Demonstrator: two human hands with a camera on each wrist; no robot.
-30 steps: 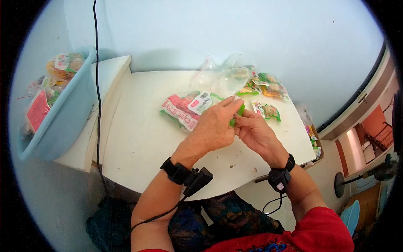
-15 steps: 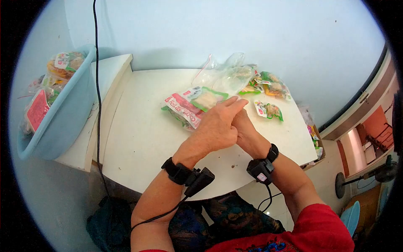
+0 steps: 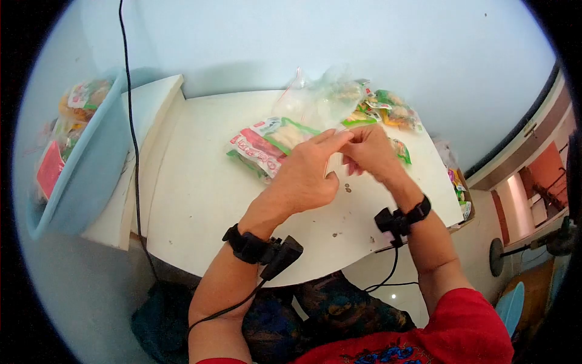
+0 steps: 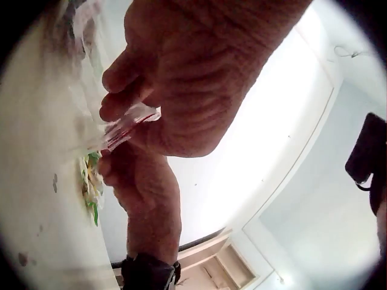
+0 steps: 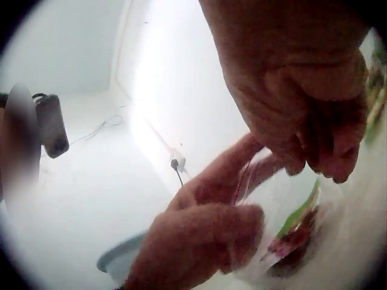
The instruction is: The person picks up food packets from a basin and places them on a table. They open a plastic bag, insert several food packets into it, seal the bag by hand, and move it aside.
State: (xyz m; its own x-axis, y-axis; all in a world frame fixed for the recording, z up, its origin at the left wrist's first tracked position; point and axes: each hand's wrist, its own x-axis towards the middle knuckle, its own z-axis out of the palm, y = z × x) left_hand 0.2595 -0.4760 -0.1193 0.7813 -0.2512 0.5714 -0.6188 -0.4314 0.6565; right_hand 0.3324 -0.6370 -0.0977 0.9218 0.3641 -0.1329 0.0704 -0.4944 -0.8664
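A clear plastic bag with red and white print [image 3: 254, 151] lies on the white table [image 3: 200, 212]; a pale, green-edged packet [image 3: 285, 136] shows at its upper part. My left hand [image 3: 306, 176] grips the bag's mouth, its fingers stretched along the far side and its thumb toward me. In the left wrist view a red-lined strip of the plastic [image 4: 124, 130] runs between the fingers. The right hand [image 3: 373, 151] has its fingers curled, pinching the bag's edge close to the left fingertips. Through the plastic, the right wrist view shows a green-edged, reddish packet [image 5: 293, 235].
Behind the bag lies another clear plastic bag [image 3: 297, 106]. Several small packets [image 3: 394, 112] sit at the back right, and one small packet [image 3: 401, 150] lies behind the right hand. On the left stands a blue basin [image 3: 76, 188] of packaged food; a black cable [image 3: 130, 121] hangs before it.
A green packet showed between my fingers earlier; the hands now hold the bag's edge. The right hand went under the left, then came up and right. The head view has shifted slightly.
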